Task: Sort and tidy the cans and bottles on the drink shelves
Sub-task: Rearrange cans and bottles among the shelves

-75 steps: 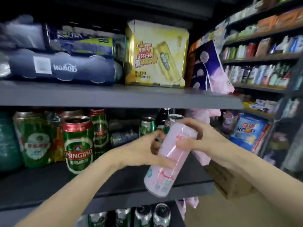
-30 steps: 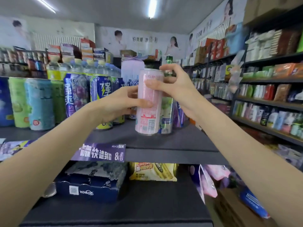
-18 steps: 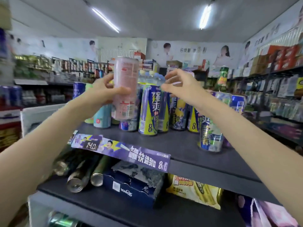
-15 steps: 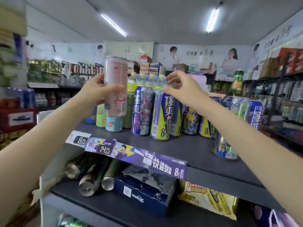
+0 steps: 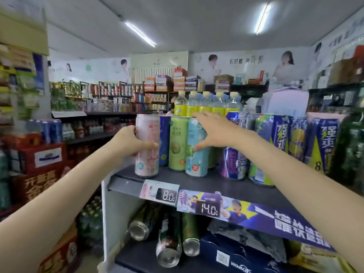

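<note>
A tall pink can [image 5: 148, 142] stands upright at the left front corner of the top shelf [image 5: 216, 186], and my left hand [image 5: 130, 143] grips its side. My right hand [image 5: 211, 132] reaches over the light blue can [image 5: 197, 160] with fingers spread and the thumb against its front. A green can [image 5: 178, 143] and a dark blue can [image 5: 164, 138] stand between the pink and light blue cans. Purple and yellow cans [image 5: 279, 146] fill the shelf to the right.
Yellow-labelled bottles [image 5: 206, 104] stand behind the cans. On the shelf below, three cans [image 5: 169, 239] lie on their sides beside a dark blue multipack [image 5: 236, 253]. Price tags [image 5: 167, 195] hang on the shelf edge. A red crate stack [image 5: 39, 174] sits left.
My left hand has lowered the pink can onto the left front corner of the top shelf. My right hand has moved left and down to the light blue can.
</note>
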Action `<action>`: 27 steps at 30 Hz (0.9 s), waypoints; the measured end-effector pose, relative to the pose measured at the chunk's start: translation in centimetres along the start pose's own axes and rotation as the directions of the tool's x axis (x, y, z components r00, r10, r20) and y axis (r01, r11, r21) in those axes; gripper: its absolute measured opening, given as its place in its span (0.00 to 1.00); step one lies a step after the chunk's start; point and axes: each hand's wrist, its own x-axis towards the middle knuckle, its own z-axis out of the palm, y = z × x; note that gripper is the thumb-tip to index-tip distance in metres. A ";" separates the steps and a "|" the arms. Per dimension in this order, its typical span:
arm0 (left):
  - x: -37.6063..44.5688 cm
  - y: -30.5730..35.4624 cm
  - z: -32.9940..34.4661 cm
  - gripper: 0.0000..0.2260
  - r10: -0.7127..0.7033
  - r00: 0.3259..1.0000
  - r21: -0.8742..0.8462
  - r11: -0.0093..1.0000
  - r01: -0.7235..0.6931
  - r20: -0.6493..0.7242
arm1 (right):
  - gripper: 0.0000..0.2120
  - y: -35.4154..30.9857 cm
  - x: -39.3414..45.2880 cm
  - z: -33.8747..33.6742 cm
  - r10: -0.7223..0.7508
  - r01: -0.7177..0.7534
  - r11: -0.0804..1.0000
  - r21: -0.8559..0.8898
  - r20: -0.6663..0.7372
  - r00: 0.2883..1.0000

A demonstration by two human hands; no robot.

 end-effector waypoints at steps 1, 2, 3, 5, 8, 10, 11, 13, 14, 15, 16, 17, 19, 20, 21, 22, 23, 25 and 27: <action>0.3 -0.3 -0.3 0.18 0.002 1.000 -0.002 1.000 -0.002 0.019 | 0.44 -0.1 0.0 0.0 0.014 -0.014 1.000 -0.012 -0.008 1.000; 0.7 -0.6 -0.5 0.20 0.006 0.999 0.003 1.000 -0.006 0.035 | 0.42 -0.2 0.0 0.0 0.028 -0.029 0.999 -0.035 -0.019 0.999; 1.0 -0.7 -0.7 0.21 0.013 0.999 0.010 1.000 -0.013 0.051 | 0.40 -0.4 -0.1 -0.1 0.049 -0.051 0.996 -0.074 -0.027 0.998; 1.3 -1.0 -0.8 0.23 0.033 0.996 0.034 0.999 -0.036 0.077 | 0.37 -0.8 -0.2 -0.2 0.103 -0.107 0.978 -0.181 -0.030 0.994; 1.7 -1.3 -0.8 0.24 0.064 0.992 0.048 0.996 -0.069 0.106 | 0.34 -1.2 0.0 -0.3 0.168 -0.166 0.928 -0.334 -0.023 0.986; 1.8 -1.6 -0.8 0.24 0.070 0.991 0.021 0.997 -0.073 0.115 | 0.37 -1.3 0.2 -0.3 0.188 -0.183 0.908 -0.376 -0.023 0.982; 1.9 -1.8 -0.8 0.23 0.076 0.991 0.009 0.997 -0.078 0.114 | 0.38 -1.3 0.2 -0.3 0.194 -0.187 0.904 -0.385 -0.021 0.981; 2.0 -2.0 -0.9 0.21 0.089 0.990 -0.008 0.996 -0.089 0.111 | 0.39 -1.4 0.3 -0.4 0.184 -0.182 0.910 -0.373 -0.031 0.983; 2.0 -2.1 -0.9 0.21 0.093 0.989 -0.019 0.996 -0.092 0.115 | 0.38 -1.6 0.5 -0.4 0.152 -0.160 0.927 -0.338 -0.051 0.987; 2.0 -2.2 -0.9 0.21 0.097 0.988 -0.030 0.995 -0.094 0.123 | 0.39 -1.9 0.7 -0.4 0.109 -0.125 0.951 -0.284 -0.069 0.992; 2.1 -2.2 -0.8 0.21 0.099 0.986 -0.040 0.995 -0.094 0.133 | 0.41 -2.4 1.0 -0.3 0.066 -0.081 0.972 -0.221 -0.074 0.995; 2.2 -2.2 -0.8 0.21 0.101 0.985 -0.052 0.994 -0.094 0.141 | 0.43 -3.1 1.3 -0.2 0.031 -0.041 0.986 -0.162 -0.062 0.998; 2.3 -2.3 -0.7 0.21 0.110 0.985 -0.049 0.993 -0.104 0.136 | 0.45 -4.2 2.2 0.5 -0.002 -0.005 0.992 -0.128 -0.050 0.999; 2.3 -2.4 -0.6 0.22 0.117 0.985 -0.033 0.993 -0.113 0.129 | 0.44 -4.5 2.6 0.9 0.000 -0.012 0.987 -0.161 -0.075 0.997; 2.4 -2.6 -0.6 0.23 0.124 0.985 -0.016 0.992 -0.123 0.122 | 0.40 -4.6 3.0 1.3 0.009 -0.033 0.976 -0.214 -0.113 0.994; 2.4 -2.7 -0.6 0.23 0.132 0.984 -0.004 0.991 -0.132 0.118 | 0.37 -4.6 3.3 1.5 0.019 -0.059 0.961 -0.270 -0.149 0.989; 2.4 -2.8 -0.6 0.23 0.139 0.983 0.002 0.990 -0.140 0.118 | 0.34 -4.5 3.6 1.7 0.032 -0.086 0.945 -0.314 -0.173 0.984; 2.4 -2.8 -0.6 0.23 0.143 0.981 -0.014 0.990 -0.142 0.130 | 0.31 -4.2 4.1 1.9 0.072 -0.136 0.926 -0.352 -0.190 0.979; 2.3 -2.7 -0.6 0.23 0.145 0.979 -0.038 0.989 -0.141 0.142 | 0.28 -4.1 4.7 2.1 0.115 -0.185 0.908 -0.377 -0.201 0.973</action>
